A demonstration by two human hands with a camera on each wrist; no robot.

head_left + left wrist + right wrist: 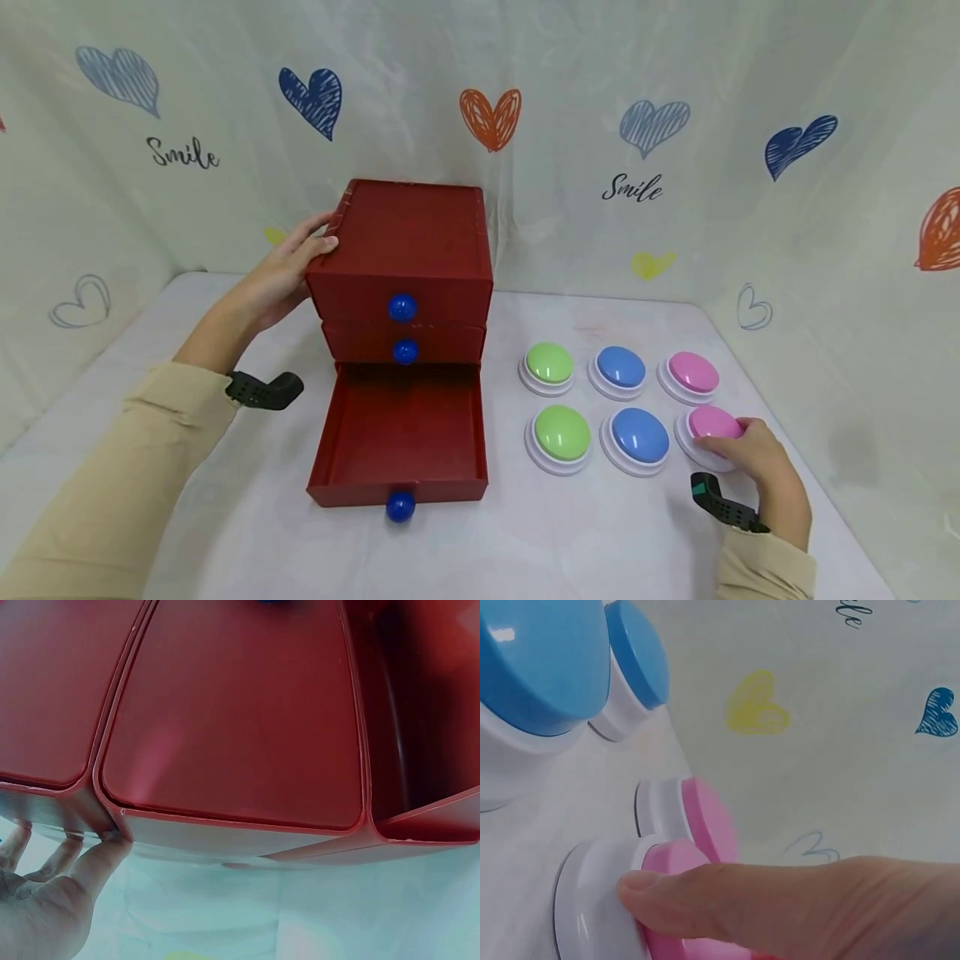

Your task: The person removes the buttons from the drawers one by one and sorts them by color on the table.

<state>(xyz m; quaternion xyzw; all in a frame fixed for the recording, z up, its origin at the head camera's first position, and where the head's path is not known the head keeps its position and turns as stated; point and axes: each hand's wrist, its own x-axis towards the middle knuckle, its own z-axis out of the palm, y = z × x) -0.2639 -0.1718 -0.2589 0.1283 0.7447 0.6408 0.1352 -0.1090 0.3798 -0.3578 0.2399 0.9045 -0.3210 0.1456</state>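
A red three-drawer chest (408,242) with blue knobs stands at the table's middle. Its bottom drawer (401,433) is pulled out and shows nothing inside; the upper two are pushed in. My left hand (288,267) rests against the chest's top left corner, fingers fairly straight and thumb on the front edge. In the left wrist view the fingertips (105,844) touch the chest's rim (232,712). My right hand (757,467) grips the near pink button (708,421) at the front right. The thumb (727,900) lies on that button's side (600,900).
Five more dome buttons sit right of the chest: two green (550,364) (561,433), two blue (620,367) (639,437) and a far pink one (692,373). A heart-printed cloth backdrop (637,133) closes in the white table (525,542) at the back and both sides.
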